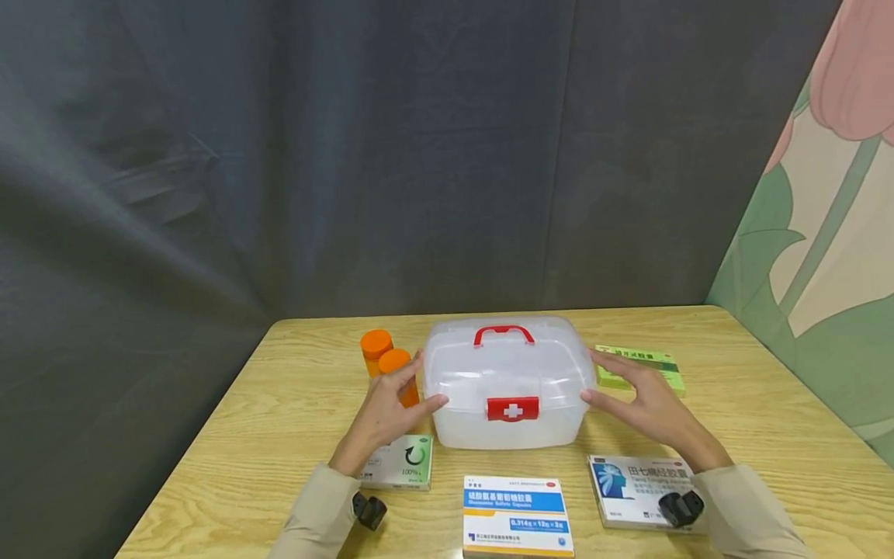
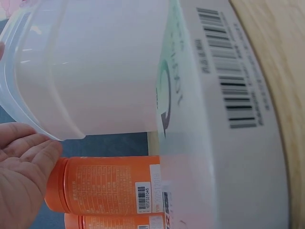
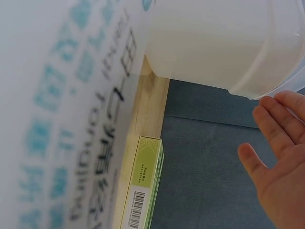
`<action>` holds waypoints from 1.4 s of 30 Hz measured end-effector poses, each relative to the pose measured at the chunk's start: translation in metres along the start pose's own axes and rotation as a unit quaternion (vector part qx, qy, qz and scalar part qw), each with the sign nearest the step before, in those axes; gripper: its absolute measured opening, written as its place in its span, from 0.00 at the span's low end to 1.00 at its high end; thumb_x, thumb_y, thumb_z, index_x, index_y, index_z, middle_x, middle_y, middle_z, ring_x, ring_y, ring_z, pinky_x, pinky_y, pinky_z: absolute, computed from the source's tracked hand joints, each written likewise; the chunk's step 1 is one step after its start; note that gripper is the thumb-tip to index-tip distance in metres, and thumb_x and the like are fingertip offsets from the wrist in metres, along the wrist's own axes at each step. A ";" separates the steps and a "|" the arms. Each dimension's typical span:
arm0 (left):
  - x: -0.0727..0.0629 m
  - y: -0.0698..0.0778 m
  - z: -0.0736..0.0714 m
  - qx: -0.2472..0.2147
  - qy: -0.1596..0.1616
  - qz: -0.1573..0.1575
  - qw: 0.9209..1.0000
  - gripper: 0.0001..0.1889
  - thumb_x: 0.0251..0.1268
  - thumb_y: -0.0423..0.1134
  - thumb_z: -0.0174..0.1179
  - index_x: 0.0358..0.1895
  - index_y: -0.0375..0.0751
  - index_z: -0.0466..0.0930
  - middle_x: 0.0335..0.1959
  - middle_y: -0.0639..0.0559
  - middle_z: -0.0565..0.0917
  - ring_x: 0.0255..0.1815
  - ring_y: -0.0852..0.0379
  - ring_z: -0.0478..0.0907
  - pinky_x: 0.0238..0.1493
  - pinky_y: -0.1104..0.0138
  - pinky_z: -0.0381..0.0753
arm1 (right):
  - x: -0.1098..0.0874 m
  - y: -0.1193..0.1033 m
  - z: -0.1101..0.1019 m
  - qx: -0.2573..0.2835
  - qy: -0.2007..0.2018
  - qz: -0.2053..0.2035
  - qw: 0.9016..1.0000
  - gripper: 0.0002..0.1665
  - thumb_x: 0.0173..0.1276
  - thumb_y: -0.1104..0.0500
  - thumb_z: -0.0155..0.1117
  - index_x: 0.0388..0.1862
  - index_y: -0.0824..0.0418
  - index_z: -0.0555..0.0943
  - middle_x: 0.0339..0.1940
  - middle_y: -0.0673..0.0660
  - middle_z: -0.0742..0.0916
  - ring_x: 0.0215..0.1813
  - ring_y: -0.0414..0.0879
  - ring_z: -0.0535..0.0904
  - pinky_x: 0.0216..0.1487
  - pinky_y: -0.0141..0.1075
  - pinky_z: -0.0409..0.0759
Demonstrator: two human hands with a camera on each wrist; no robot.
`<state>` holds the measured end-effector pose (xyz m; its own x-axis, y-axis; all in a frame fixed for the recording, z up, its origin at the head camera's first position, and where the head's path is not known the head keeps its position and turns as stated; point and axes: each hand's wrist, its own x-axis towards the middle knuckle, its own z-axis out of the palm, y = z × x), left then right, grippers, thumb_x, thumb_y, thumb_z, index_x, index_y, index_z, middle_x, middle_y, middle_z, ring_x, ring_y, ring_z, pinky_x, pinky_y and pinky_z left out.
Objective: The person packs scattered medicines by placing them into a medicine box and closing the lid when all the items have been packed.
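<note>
A translucent white plastic first-aid box [image 1: 461,425] stands closed, with a red carry handle [image 1: 503,329] on its lid and a red latch [image 1: 513,409] bearing a white cross. At its left end is my left hand [image 1: 382,411], fingers extended along the side and thumb at the front corner. My right hand [image 1: 655,405] mirrors this at the right end. In the left wrist view, straight fingertips [image 2: 50,143] lie right at the lid's rim. The right wrist view shows spread fingers [image 3: 274,121], the uppermost ones close under the rim.
Two orange bottles [image 1: 377,343] stand just behind my left hand. A green-and-white carton [image 1: 412,464] lies under the left wrist, a blue-and-white carton [image 1: 632,493] by the right wrist. Another carton [image 1: 517,512] lies in front; a yellow-green carton [image 1: 649,363] lies behind my right hand.
</note>
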<state>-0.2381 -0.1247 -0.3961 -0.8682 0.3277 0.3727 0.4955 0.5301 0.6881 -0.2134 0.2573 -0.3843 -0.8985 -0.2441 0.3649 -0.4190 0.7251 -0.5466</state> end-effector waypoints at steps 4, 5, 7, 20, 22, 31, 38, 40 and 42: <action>0.000 0.001 0.000 0.004 0.003 -0.005 1.000 0.43 0.57 0.57 0.67 0.70 0.36 0.64 0.70 0.45 0.65 0.70 0.49 0.63 0.64 0.51 0.66 | 0.000 0.000 0.000 0.006 0.007 0.000 1.000 0.40 0.63 0.46 0.68 0.68 0.66 0.71 0.65 0.69 0.75 0.64 0.70 0.68 0.55 0.70 0.66; 0.000 0.001 0.000 0.004 0.004 -0.007 1.000 0.43 0.57 0.58 0.67 0.70 0.36 0.64 0.70 0.45 0.65 0.70 0.49 0.63 0.64 0.50 0.67 | 0.000 0.000 0.000 0.007 0.008 0.001 1.000 0.40 0.63 0.46 0.68 0.68 0.66 0.71 0.64 0.69 0.75 0.64 0.70 0.68 0.55 0.70 0.66; 0.000 0.001 0.000 0.004 0.007 -0.011 1.000 0.42 0.57 0.57 0.68 0.70 0.37 0.65 0.69 0.47 0.66 0.70 0.49 0.63 0.63 0.50 0.67 | 0.000 0.001 0.001 0.009 0.010 0.002 1.000 0.40 0.62 0.46 0.68 0.68 0.66 0.71 0.64 0.69 0.76 0.64 0.70 0.69 0.54 0.70 0.66; 0.001 0.001 -0.001 -0.044 0.020 -0.008 0.999 0.39 0.57 0.53 0.69 0.68 0.36 0.67 0.67 0.47 0.69 0.67 0.50 0.67 0.60 0.55 0.71 | 0.000 0.002 0.002 0.025 0.023 0.007 0.999 0.38 0.63 0.48 0.68 0.67 0.66 0.72 0.62 0.68 0.77 0.63 0.69 0.70 0.54 0.70 0.67; 0.001 0.002 -0.001 -0.051 0.021 -0.009 0.998 0.39 0.57 0.53 0.69 0.68 0.36 0.67 0.67 0.46 0.69 0.67 0.49 0.67 0.59 0.56 0.72 | 0.000 0.001 0.002 0.026 0.025 0.007 0.999 0.37 0.63 0.48 0.68 0.67 0.66 0.73 0.62 0.68 0.77 0.63 0.69 0.70 0.54 0.71 0.66; 0.003 0.003 -0.001 -0.061 0.029 -0.022 0.998 0.40 0.56 0.54 0.70 0.68 0.37 0.67 0.67 0.47 0.69 0.66 0.50 0.68 0.58 0.60 0.73 | 0.000 0.000 0.003 0.034 0.037 0.014 0.999 0.37 0.64 0.48 0.68 0.68 0.63 0.72 0.63 0.66 0.77 0.64 0.69 0.70 0.55 0.71 0.65; 0.004 0.005 0.000 -0.082 0.039 -0.028 0.995 0.39 0.57 0.53 0.69 0.68 0.37 0.68 0.67 0.46 0.69 0.65 0.49 0.70 0.56 0.63 0.75 | 0.000 -0.003 0.005 0.041 0.048 0.018 0.998 0.37 0.65 0.48 0.67 0.69 0.62 0.71 0.66 0.65 0.75 0.65 0.69 0.68 0.55 0.70 0.65; 0.005 0.004 0.001 -0.089 0.045 -0.029 0.995 0.38 0.57 0.53 0.69 0.68 0.37 0.68 0.67 0.46 0.70 0.64 0.49 0.71 0.55 0.64 0.75 | 0.001 -0.003 0.006 0.044 0.056 0.012 0.997 0.36 0.65 0.49 0.67 0.69 0.62 0.71 0.66 0.66 0.75 0.65 0.69 0.68 0.54 0.70 0.67; 0.005 0.004 0.001 -0.092 0.052 -0.031 0.994 0.38 0.58 0.53 0.69 0.67 0.37 0.68 0.67 0.46 0.70 0.63 0.49 0.72 0.55 0.63 0.75 | 0.002 -0.003 0.007 0.044 0.065 0.008 0.997 0.36 0.66 0.50 0.66 0.69 0.63 0.71 0.66 0.66 0.75 0.64 0.68 0.69 0.53 0.68 0.69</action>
<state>-0.2405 -0.1195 -0.3920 -0.8997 0.2120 0.3815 0.4359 0.3908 0.8107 -0.2151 0.2501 -0.3865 -0.8829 -0.1441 0.4469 -0.4202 0.6670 -0.6153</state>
